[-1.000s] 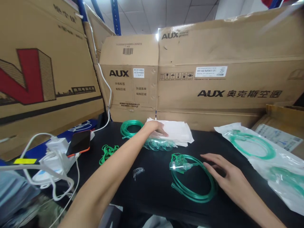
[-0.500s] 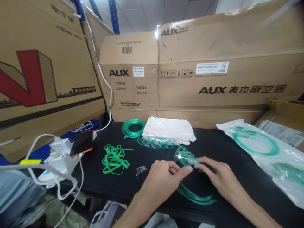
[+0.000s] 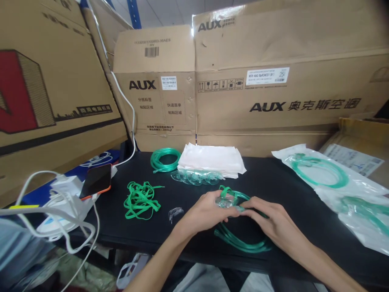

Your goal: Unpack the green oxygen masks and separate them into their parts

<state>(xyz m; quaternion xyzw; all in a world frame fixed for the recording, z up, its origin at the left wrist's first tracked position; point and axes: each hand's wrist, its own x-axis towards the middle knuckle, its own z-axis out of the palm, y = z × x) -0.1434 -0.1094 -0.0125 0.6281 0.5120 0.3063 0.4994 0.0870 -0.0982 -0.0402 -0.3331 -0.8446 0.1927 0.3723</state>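
Observation:
A clear green mask with a green strap at its top is held over the black table. My left hand is closed on the mask's body from the left. On its right end, the fingertips of my right hand pinch the small connector. Coiled green tubing lies below and behind both hands. To the left rest a tangle of green straps and a little bunch of thin metal strips.
Behind are a green tubing coil, stacked clear masks and white sheets. Bagged tubing lies right. A phone and white cables sit left. Cardboard boxes wall the back.
My left hand has closed round the mask, where before it hovered beside it. My right hand still pinches the connector, now nearer the left hand. The view has shifted slightly.

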